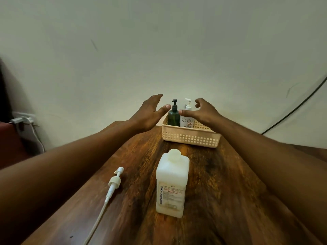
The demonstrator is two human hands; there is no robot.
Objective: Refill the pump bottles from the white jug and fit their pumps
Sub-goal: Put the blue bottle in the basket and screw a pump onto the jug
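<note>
A white jug (172, 184) with a cap and a printed label stands upright on the wooden table (221, 191), near me. Left of it lies a loose white pump (115, 181) with a long dip tube. At the far end a beige basket (191, 137) holds a dark green pump bottle (174, 116) and a white patterned pump bottle (187, 117), both upright with pumps fitted. My left hand (149, 114) hovers open just left of the basket. My right hand (200, 113) hovers open over the basket's right side, its thumb in front of the white bottle. Neither hand holds anything.
A pale wall rises right behind the basket. A power strip with white plugs and cables (26, 120) sits low at the left, beside a dark red seat (10, 144). A black cable (300, 105) runs down the wall at the right.
</note>
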